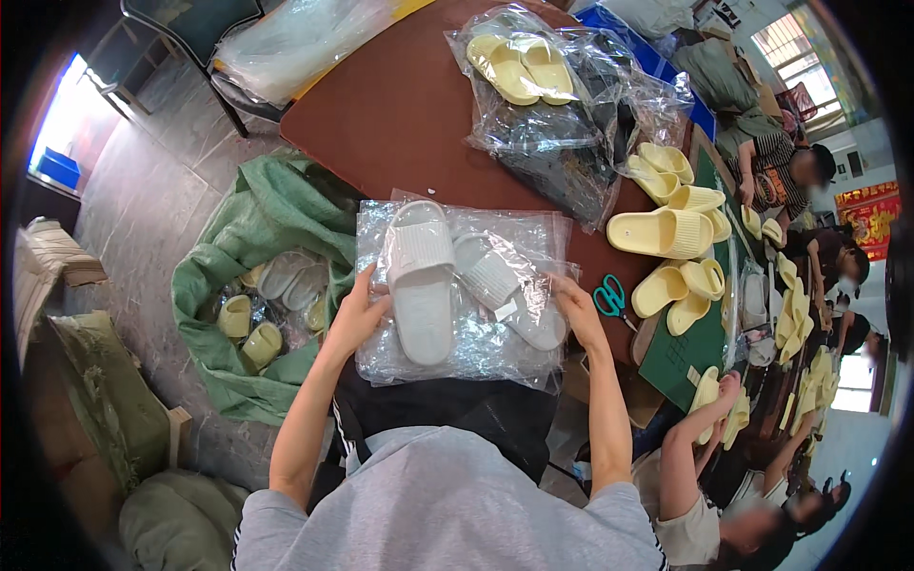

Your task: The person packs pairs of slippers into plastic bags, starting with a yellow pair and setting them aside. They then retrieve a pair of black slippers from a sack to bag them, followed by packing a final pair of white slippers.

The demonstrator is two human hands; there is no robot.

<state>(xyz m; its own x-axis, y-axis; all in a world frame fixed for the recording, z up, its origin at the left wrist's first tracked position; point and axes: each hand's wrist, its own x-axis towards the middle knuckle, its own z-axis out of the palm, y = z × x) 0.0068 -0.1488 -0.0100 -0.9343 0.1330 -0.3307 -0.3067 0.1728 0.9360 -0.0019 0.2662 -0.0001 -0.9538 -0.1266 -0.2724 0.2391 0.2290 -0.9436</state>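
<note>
A pair of grey slide slippers lies in front of me on a stack of clear plastic bags (381,366) at the table's near edge. The left slipper (424,319) points straight away from me. Its mate (495,271) lies at a slant under clear film, with a small white label on it. My left hand (357,314) is closed on the left edge of a clear plastic bag, beside the left slipper. On the other side, my right hand (579,312) pinches the clear film next to the slanted slipper. Some fingertips are hidden by the plastic.
Left of me stands an open green sack (224,357) with bagged slippers inside. Bagged yellow slippers (524,68) lie on the brown table (371,114). Loose yellow slippers (666,231) and teal-handled scissors (609,295) are to my right. Several people work along the right-hand table.
</note>
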